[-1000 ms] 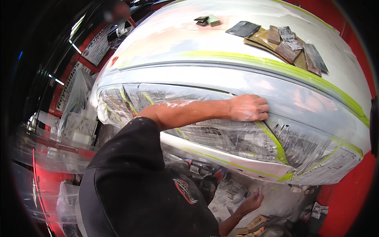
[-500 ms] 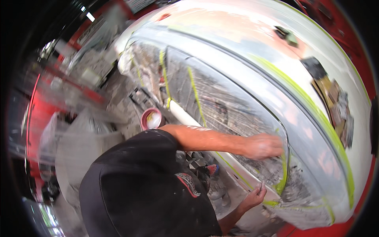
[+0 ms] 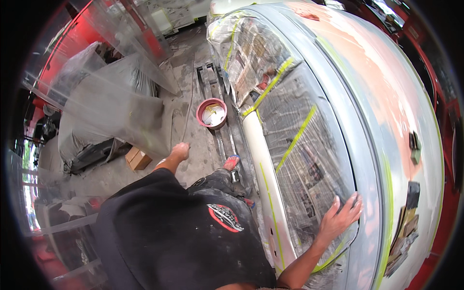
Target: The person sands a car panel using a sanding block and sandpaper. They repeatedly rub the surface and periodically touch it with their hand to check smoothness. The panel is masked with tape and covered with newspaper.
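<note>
My right hand (image 3: 338, 220) lies against the edge of the car's roof, fingers spread, beside the dark seal line of the door opening. Clear masking film (image 3: 302, 150) with yellow-green tape (image 3: 298, 136) covers that opening. Well away from the car, my left hand (image 3: 180, 152) hangs over the floor at my left, its fingers curled in. Whether it holds anything is hidden. The car roof (image 3: 403, 77) carries grey, white and pinkish patches of filler and primer.
A reddish round tub (image 3: 199, 113) with pale contents stands on the floor by metal rails (image 3: 203, 77). Dark blocks (image 3: 414, 150) and several worn sanding pads (image 3: 403, 241) lie on the roof. At the left are a sheet-covered vehicle (image 3: 92, 113), a cardboard box (image 3: 137, 158) and clear plastic curtains (image 3: 140, 53).
My left hand has come away from the door opening and swung out left. My right hand has risen from the sill to the roof edge. The view has turned.
</note>
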A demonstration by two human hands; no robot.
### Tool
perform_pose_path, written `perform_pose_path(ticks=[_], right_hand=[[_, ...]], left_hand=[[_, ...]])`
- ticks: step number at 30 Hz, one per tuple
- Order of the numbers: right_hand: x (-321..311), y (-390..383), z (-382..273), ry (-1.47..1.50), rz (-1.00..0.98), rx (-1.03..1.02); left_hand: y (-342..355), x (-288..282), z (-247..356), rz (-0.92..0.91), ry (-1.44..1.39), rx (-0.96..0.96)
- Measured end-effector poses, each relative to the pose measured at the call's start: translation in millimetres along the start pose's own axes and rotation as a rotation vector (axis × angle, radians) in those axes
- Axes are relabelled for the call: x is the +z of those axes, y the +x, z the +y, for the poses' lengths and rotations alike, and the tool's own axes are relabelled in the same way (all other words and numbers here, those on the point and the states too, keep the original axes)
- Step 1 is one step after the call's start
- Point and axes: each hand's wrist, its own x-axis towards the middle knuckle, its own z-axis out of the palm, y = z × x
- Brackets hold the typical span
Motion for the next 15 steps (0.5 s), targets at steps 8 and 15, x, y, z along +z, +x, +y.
perform_pose_path(ticks=[8, 15], right_hand=[[84, 112, -58, -0.333, -0.161, -0.012], [163, 225, -169, -0.137, -0.143, -0.16]], left_hand=[[33, 21, -8, -0.036, -0.151, 0.086], [135, -41, 8, 0.084, -0.248, 0.233]])
